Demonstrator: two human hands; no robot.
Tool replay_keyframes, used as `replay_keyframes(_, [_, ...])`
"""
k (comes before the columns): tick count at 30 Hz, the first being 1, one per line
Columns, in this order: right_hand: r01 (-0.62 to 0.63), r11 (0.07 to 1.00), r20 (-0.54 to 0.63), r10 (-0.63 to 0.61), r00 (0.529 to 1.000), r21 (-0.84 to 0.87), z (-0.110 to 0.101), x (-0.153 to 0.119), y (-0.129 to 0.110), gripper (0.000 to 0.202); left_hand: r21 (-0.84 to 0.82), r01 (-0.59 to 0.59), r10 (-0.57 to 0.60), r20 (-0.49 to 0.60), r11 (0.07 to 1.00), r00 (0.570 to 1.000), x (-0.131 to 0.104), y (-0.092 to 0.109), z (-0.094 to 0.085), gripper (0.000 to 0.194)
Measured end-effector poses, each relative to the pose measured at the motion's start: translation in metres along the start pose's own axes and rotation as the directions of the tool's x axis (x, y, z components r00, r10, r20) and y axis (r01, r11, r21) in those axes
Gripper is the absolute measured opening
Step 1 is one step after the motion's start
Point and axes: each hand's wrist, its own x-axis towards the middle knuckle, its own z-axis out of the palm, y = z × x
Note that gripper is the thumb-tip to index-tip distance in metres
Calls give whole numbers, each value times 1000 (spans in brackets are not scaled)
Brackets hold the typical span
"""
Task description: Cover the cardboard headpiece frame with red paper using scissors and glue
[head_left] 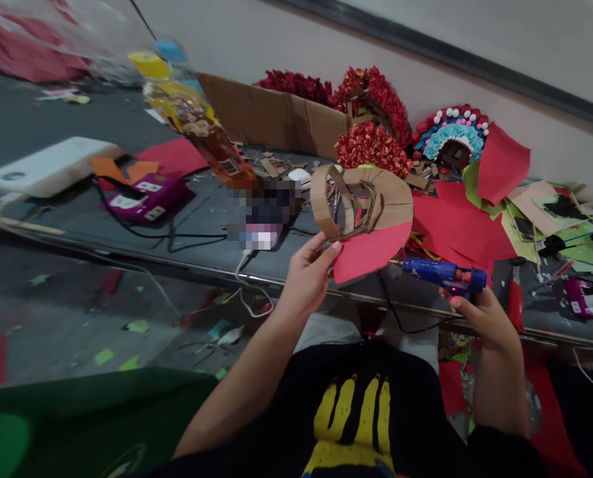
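My left hand (316,265) pinches the left edge of a cardboard piece (393,192) that has a curved cardboard loop standing on it. Red paper (370,251) covers the side of this piece nearest me. My right hand (480,309) grips a blue glue gun (430,271) by its handle, a finger near a small red light. The gun's tip points left and is close to the lower right edge of the red paper; whether they touch is hard to tell.
Beyond the piece stand red flower-covered forms (373,149) and a cardboard strip (281,119). At left are a bottle (201,126), a purple power strip (149,196) and a white box (52,166). A red-handled cutter (515,302) lies at right among paper scraps.
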Motion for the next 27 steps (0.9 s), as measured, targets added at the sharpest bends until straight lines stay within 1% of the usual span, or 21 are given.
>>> replay_keyframes(4, [-17,1000,-21,17,1000,-13,0,0,-4,43,31,-14,14,8,999,1000,0,0,0,52])
replay_keyframes(10, [-26,999,-112,29,993,21,0,1,-8,40,38,-7,6,27,999,1000,-1,0,-1,54])
replay_keyframes(17, [-73,996,-191,82,978,53,-3,3,1,47,57,-19,16,50,998,999,0,0,0,53])
replay_keyframes(22, [-93,994,-204,101,974,50,-6,5,7,48,47,-24,22,52,999,998,-1,0,0,50])
replay_keyframes(27, [-94,995,-230,97,968,25,-11,8,10,49,79,-22,17,67,997,998,-1,0,-1,51])
